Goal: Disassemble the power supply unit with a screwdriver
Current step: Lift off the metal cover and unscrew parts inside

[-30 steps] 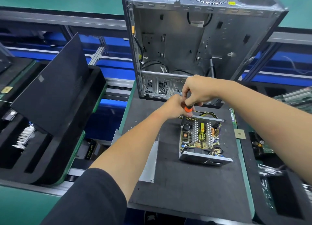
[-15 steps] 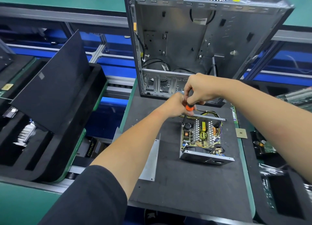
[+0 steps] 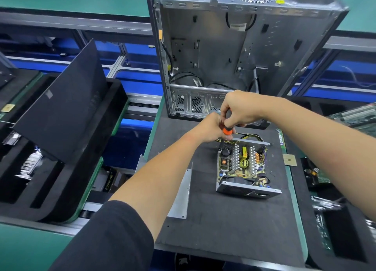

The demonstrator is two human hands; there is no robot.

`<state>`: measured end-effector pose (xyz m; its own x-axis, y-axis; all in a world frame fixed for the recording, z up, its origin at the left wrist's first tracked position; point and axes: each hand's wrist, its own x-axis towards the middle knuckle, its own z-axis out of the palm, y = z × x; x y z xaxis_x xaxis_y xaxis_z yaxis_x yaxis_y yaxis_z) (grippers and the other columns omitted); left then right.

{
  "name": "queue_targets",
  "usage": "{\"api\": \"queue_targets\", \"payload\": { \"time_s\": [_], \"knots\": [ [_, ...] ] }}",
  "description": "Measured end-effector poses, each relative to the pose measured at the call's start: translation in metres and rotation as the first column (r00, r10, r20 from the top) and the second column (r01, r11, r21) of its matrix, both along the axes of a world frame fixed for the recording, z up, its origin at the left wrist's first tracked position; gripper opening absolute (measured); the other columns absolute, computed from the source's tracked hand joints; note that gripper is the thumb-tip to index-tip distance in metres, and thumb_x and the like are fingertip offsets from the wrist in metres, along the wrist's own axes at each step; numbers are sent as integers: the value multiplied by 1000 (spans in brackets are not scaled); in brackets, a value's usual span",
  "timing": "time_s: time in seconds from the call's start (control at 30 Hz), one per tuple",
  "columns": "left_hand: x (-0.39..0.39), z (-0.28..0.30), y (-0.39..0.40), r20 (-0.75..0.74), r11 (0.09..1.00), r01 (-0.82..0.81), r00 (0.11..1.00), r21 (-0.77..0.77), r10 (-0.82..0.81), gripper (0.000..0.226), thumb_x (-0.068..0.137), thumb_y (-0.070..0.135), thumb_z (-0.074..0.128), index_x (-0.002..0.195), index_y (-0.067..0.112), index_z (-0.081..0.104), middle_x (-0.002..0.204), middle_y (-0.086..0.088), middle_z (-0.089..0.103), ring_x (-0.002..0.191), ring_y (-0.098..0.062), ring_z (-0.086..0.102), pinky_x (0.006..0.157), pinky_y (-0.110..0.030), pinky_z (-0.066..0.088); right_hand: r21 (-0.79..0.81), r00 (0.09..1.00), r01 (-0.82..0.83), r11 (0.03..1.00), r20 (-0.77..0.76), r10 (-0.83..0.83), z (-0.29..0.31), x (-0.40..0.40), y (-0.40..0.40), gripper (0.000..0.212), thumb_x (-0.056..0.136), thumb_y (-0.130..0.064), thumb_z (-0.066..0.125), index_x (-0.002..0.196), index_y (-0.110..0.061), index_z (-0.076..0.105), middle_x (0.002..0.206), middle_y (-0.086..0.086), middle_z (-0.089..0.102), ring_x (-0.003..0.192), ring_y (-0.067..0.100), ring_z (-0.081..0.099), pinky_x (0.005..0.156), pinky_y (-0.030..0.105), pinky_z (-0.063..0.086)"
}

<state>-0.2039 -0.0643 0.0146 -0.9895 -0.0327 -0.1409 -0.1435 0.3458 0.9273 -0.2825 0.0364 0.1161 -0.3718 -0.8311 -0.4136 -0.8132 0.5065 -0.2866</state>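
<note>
Power supply unit (image 3: pixel 243 166): cover off, board exposed, sits on the black mat (image 3: pixel 234 226) at centre, at 6 o'clock from the empty computer case (image 3: pixel 244 52).
Screwdriver (image 3: pixel 227 130): upright at the unit's 11 o'clock corner; tip hidden.
Right hand (image 3: pixel 241 110): clenched around the handle from above.
Left hand (image 3: pixel 211 129): fingers curled at the orange collar; exact grip unclear.
Removed cover (image 3: pixel 183 193): lies at 9 o'clock from the unit.
Risk: tip may slip off the screw if tilted, gouging components or stripping the head; a freed screw could drop into the board.
</note>
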Motion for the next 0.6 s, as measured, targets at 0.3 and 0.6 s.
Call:
{"api": "queue_targets", "payload": {
  "time_s": [0.3,0.6],
  "knots": [
    [0,1,1,20,1000,1,1000,16,-2,17,73,-8,75,79,7,70,84,-4,69,65,5,64,65,-9,49,-5,1000,20,1000,-1,-20,3,-2,0,7,77,-17,65,73,-19,70,48,-4,64,38,7,55,40,12,39],
    [-1,0,0,7,1000,15,1000,-1,-15,22,73,-6,75,73,14,69,85,-5,70,71,-1,63,69,-11,50,-16,1000,30,999,0,-30,-1,-2,1,6,78,-15,66,77,-16,73,57,1,69,38,6,56,39,10,39]
  ]
}}
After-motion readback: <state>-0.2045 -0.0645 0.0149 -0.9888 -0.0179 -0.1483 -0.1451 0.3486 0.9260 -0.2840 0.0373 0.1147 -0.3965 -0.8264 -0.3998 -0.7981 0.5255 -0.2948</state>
